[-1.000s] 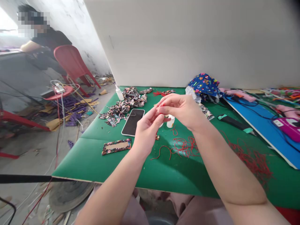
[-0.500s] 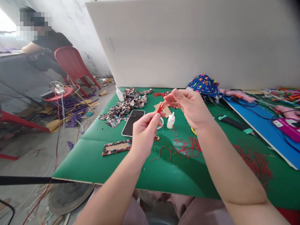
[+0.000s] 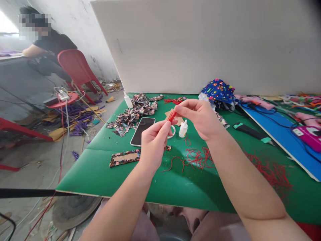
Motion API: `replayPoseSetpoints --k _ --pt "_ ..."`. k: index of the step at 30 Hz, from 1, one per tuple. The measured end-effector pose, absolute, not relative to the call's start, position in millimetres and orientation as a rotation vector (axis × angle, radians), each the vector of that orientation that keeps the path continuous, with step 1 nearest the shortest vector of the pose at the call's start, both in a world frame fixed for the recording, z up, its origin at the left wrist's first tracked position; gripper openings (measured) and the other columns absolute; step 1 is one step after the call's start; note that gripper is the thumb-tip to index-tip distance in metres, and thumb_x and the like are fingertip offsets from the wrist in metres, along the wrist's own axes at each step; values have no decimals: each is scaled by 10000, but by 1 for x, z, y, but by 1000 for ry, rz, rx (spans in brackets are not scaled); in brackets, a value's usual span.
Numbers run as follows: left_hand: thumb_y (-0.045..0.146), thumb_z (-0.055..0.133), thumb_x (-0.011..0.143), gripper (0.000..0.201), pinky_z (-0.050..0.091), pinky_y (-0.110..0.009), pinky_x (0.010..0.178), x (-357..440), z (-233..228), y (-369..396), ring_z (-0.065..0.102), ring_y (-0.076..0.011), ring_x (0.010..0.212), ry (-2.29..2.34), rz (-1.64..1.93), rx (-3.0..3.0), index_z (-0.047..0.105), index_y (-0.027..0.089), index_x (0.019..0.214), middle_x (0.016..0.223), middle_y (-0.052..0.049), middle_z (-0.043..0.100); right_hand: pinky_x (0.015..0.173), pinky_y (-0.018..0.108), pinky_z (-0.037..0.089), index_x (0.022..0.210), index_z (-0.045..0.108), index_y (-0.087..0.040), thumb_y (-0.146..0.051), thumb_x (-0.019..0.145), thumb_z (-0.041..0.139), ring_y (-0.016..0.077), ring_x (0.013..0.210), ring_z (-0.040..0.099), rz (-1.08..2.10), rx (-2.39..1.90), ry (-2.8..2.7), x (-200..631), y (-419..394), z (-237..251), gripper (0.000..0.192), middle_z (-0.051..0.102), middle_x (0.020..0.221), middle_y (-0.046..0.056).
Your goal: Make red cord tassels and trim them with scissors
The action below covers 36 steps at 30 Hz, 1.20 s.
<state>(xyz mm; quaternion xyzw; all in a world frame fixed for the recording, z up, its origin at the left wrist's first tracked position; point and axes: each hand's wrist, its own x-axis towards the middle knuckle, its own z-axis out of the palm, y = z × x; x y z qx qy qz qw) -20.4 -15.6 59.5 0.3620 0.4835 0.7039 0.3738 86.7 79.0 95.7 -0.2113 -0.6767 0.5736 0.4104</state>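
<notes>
Between my two hands is a small bundle of red strings (image 3: 172,116), like a tassel, held above the green table. My left hand (image 3: 155,139) pinches its lower end between thumb and fingers. At the upper end, the thumb and fingers of my right hand (image 3: 197,115) are closed on the strands. Beneath them stand a small white glue bottle (image 3: 183,129) and a pale ring (image 3: 172,132), partly covered by my left hand. Loose red string (image 3: 199,158) lies tangled below my right hand. A flower-print strip with a cardboard middle (image 3: 124,158) rests left of my left wrist.
A phone (image 3: 142,132) lies beside floral fabric scraps (image 3: 135,113) and a second white bottle (image 3: 128,100). To the right are a utility knife (image 3: 252,132), a blue board (image 3: 281,140), pink glue guns (image 3: 258,102) and blue patterned cloth (image 3: 217,93). A person (image 3: 54,43) sits at far left.
My right hand has moved slightly down and left, and its fingers have closed on the top of the red strings. My left hand stays nearly in place.
</notes>
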Motion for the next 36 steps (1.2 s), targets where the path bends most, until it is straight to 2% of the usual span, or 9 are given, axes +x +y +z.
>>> replayPoseSetpoints --k 5,9,13,20,30,36 --pt "392 607 762 231 162 -211 369 -21 59 -15 273 -32 407 1241 1815 919 651 176 695 544 29 473 739 286 488 685 662 -198 -522 710 628 133 753 625 1489 -520 -1759 88 78 98 326 668 741 12" --pt "380 613 764 243 144 -220 378 -22 58 -15 264 -34 397 1229 1841 941 605 172 640 504 42 422 753 293 503 753 691 -197 -387 677 710 141 782 640 1568 -469 -1835 90 76 99 205 694 793 21" --pt "377 607 770 229 144 -224 380 -23 58 -15 246 -39 396 1242 1848 949 600 181 651 494 53 388 799 307 502 826 706 -206 -307 693 703 149 835 650 1577 -435 -1874 96 79 100 167 707 858 30" --pt "397 584 784 237 220 -226 401 -22 58 -18 291 -50 432 1323 1800 1094 675 185 733 543 32 460 688 287 490 710 683 -184 -380 767 617 132 710 621 1397 -489 -1895 102 82 106 215 674 719 17" --pt "391 566 799 254 233 -208 393 -24 56 -16 330 -56 450 1381 1798 1191 686 173 750 532 22 453 671 275 486 815 690 -155 -330 749 634 142 756 625 1441 -422 -2100 107 78 111 195 694 804 38" --pt "379 576 798 235 231 -203 390 -24 56 -16 329 -50 449 1356 1812 1182 692 179 757 538 21 461 669 283 491 799 686 -157 -328 747 634 146 750 629 1419 -436 -2102 105 78 110 187 692 792 37"
